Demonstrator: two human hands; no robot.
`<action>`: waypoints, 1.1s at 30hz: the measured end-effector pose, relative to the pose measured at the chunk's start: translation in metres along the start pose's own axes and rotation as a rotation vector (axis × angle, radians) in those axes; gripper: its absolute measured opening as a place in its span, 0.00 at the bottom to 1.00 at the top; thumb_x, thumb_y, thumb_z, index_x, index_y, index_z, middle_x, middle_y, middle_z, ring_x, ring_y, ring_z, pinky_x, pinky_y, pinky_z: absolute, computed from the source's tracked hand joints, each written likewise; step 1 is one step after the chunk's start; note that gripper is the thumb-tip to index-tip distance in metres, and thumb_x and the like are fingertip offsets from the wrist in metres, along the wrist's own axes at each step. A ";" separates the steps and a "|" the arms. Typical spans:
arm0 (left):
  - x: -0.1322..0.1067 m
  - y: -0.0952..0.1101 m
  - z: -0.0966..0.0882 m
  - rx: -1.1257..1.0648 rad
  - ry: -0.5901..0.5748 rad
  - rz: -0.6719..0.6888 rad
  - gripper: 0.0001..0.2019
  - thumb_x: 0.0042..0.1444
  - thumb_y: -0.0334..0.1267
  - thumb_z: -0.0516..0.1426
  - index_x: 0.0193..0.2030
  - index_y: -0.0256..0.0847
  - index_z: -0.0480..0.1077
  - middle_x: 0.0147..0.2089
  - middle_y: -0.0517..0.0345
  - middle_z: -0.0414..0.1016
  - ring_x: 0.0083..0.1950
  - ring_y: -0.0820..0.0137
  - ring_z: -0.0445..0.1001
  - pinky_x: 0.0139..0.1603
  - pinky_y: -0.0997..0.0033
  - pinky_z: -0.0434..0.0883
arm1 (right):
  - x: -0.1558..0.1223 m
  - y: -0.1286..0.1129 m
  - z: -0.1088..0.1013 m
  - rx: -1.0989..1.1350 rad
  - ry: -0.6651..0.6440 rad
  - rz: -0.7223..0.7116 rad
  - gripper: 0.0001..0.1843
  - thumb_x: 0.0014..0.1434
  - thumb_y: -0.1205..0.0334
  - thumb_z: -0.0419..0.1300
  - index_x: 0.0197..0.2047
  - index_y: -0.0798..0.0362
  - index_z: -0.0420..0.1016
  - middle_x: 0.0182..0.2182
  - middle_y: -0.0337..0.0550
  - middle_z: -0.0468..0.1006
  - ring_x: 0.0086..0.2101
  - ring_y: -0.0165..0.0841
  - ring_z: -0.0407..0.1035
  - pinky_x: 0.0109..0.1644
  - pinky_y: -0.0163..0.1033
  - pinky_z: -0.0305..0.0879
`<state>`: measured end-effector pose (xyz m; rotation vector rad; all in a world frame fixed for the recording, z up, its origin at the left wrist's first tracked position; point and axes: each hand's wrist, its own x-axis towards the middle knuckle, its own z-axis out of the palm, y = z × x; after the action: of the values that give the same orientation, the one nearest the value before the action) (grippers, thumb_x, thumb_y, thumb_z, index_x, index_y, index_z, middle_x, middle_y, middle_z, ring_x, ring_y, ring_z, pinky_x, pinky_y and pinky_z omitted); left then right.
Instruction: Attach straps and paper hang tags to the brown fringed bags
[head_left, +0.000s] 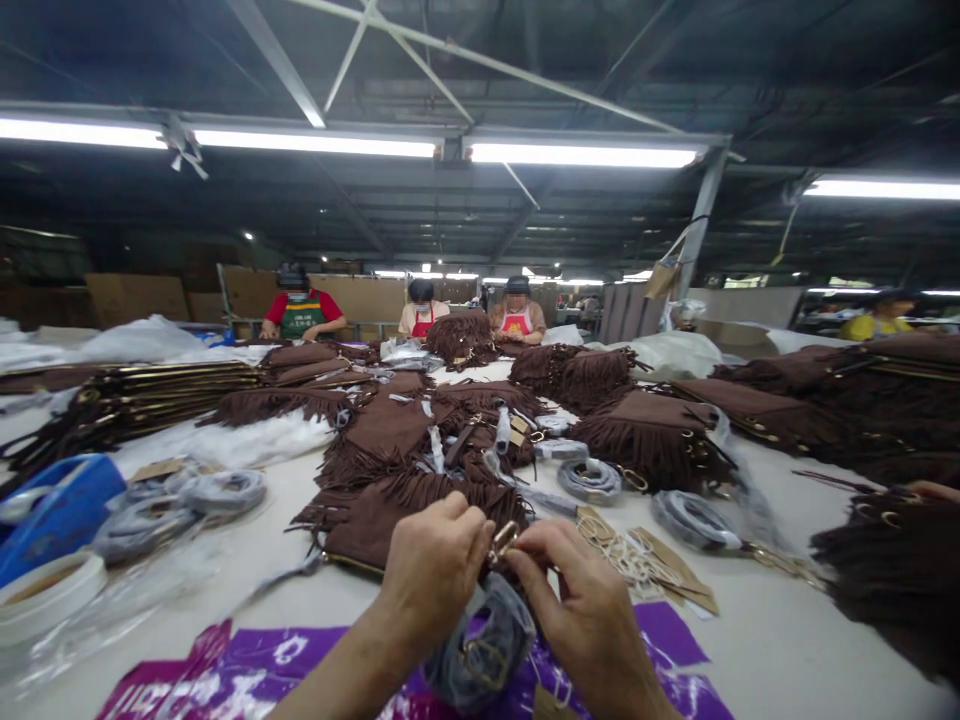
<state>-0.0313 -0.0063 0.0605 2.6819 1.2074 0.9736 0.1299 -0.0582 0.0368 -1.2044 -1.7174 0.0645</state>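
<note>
My left hand (439, 555) and my right hand (574, 590) meet in front of me, fingers closed around a gold metal clasp (504, 540). Below the clasp hangs a coiled strap (487, 640) wrapped in clear plastic, over purple printed plastic (300, 660). Just beyond my hands lies a dark brown fringed bag (360, 520), its edge trimmed in gold. Brown cardboard tags with white strings (630, 550) lie to the right of my right hand.
Stacks of brown fringed bags (645, 430) cover much of the table. Wrapped coiled straps (589, 480) lie among them. At left are a blue tape dispenser (60, 510) and a tape roll (52, 590). Several people (304, 310) work across the table.
</note>
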 end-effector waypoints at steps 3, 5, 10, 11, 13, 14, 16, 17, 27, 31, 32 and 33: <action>0.014 0.009 -0.021 0.113 -0.005 0.156 0.18 0.67 0.40 0.45 0.28 0.40 0.67 0.27 0.59 0.63 0.27 0.71 0.61 0.27 0.70 0.53 | 0.007 -0.006 0.000 0.045 0.046 -0.082 0.05 0.64 0.64 0.56 0.38 0.51 0.74 0.37 0.42 0.77 0.38 0.33 0.72 0.42 0.33 0.67; 0.021 0.016 -0.033 0.105 -0.045 0.204 0.19 0.67 0.41 0.46 0.27 0.40 0.68 0.26 0.60 0.62 0.25 0.72 0.59 0.26 0.70 0.51 | 0.012 -0.010 0.002 0.107 -0.003 -0.101 0.07 0.64 0.64 0.55 0.36 0.51 0.75 0.34 0.41 0.77 0.35 0.32 0.71 0.39 0.32 0.66; 0.024 -0.003 -0.045 -0.108 -0.223 0.226 0.18 0.68 0.40 0.45 0.32 0.39 0.70 0.31 0.60 0.68 0.31 0.73 0.65 0.32 0.74 0.60 | 0.012 -0.006 0.004 0.234 -0.074 0.027 0.10 0.64 0.60 0.56 0.31 0.50 0.74 0.28 0.39 0.76 0.30 0.32 0.69 0.34 0.33 0.64; 0.020 -0.016 -0.043 -0.155 -0.293 0.244 0.13 0.67 0.40 0.48 0.37 0.40 0.71 0.36 0.59 0.70 0.36 0.71 0.68 0.36 0.75 0.62 | 0.009 -0.002 0.002 0.258 -0.084 0.073 0.10 0.64 0.58 0.56 0.33 0.50 0.75 0.30 0.40 0.77 0.32 0.33 0.70 0.35 0.34 0.64; 0.007 -0.050 -0.033 -0.148 -0.429 0.265 0.14 0.59 0.42 0.59 0.50 0.42 0.68 0.48 0.54 0.72 0.47 0.65 0.69 0.47 0.71 0.65 | 0.003 0.006 -0.007 0.319 -0.060 0.174 0.13 0.63 0.53 0.57 0.34 0.49 0.77 0.31 0.41 0.78 0.34 0.34 0.71 0.37 0.36 0.65; -0.002 -0.067 -0.026 -0.071 -0.465 0.243 0.23 0.52 0.41 0.64 0.54 0.41 0.66 0.52 0.50 0.70 0.51 0.60 0.68 0.50 0.67 0.65 | 0.000 0.010 -0.013 0.355 -0.031 0.223 0.14 0.63 0.50 0.57 0.33 0.49 0.77 0.31 0.41 0.78 0.34 0.35 0.70 0.38 0.36 0.65; -0.016 -0.100 -0.009 0.080 -0.518 0.194 0.21 0.50 0.34 0.64 0.51 0.40 0.67 0.53 0.46 0.70 0.54 0.56 0.67 0.53 0.62 0.64 | -0.005 0.016 -0.025 0.461 0.010 0.317 0.17 0.61 0.46 0.58 0.30 0.49 0.75 0.26 0.40 0.75 0.29 0.33 0.67 0.35 0.37 0.64; -0.021 -0.112 -0.002 0.112 -0.533 0.160 0.13 0.53 0.30 0.60 0.47 0.39 0.69 0.51 0.46 0.72 0.51 0.58 0.69 0.51 0.63 0.64 | -0.007 0.017 -0.030 0.531 0.002 0.367 0.18 0.60 0.44 0.59 0.29 0.49 0.74 0.23 0.38 0.72 0.26 0.32 0.64 0.31 0.36 0.61; 0.025 -0.129 0.001 -0.080 -0.496 0.010 0.14 0.62 0.35 0.50 0.24 0.40 0.60 0.22 0.65 0.59 0.26 0.73 0.60 0.30 0.75 0.55 | 0.014 0.000 -0.021 0.455 -0.677 0.368 0.18 0.63 0.46 0.55 0.29 0.51 0.69 0.23 0.35 0.65 0.25 0.28 0.57 0.27 0.33 0.54; 0.035 -0.125 -0.011 -0.207 -0.520 0.010 0.14 0.61 0.35 0.49 0.23 0.39 0.60 0.23 0.66 0.56 0.27 0.74 0.58 0.30 0.76 0.55 | 0.020 0.002 0.010 0.218 -0.668 0.198 0.12 0.65 0.59 0.50 0.31 0.50 0.68 0.35 0.40 0.76 0.36 0.33 0.69 0.39 0.34 0.64; 0.036 -0.124 -0.013 -0.241 -0.537 0.018 0.14 0.61 0.35 0.49 0.23 0.39 0.61 0.23 0.66 0.57 0.27 0.74 0.58 0.30 0.77 0.56 | 0.017 0.004 0.020 0.145 -0.661 0.150 0.11 0.65 0.61 0.50 0.32 0.50 0.68 0.42 0.43 0.77 0.42 0.35 0.71 0.45 0.36 0.65; 0.035 -0.124 -0.015 -0.270 -0.554 0.025 0.14 0.60 0.35 0.50 0.23 0.39 0.61 0.23 0.66 0.57 0.27 0.74 0.59 0.30 0.77 0.56 | 0.014 0.006 0.030 0.055 -0.661 0.111 0.10 0.64 0.64 0.49 0.32 0.50 0.68 0.49 0.45 0.76 0.47 0.37 0.71 0.49 0.37 0.65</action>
<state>-0.1039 0.1008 0.0560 2.4989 0.8573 0.3159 0.1120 -0.0314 0.0279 -1.3230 -2.1852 0.6330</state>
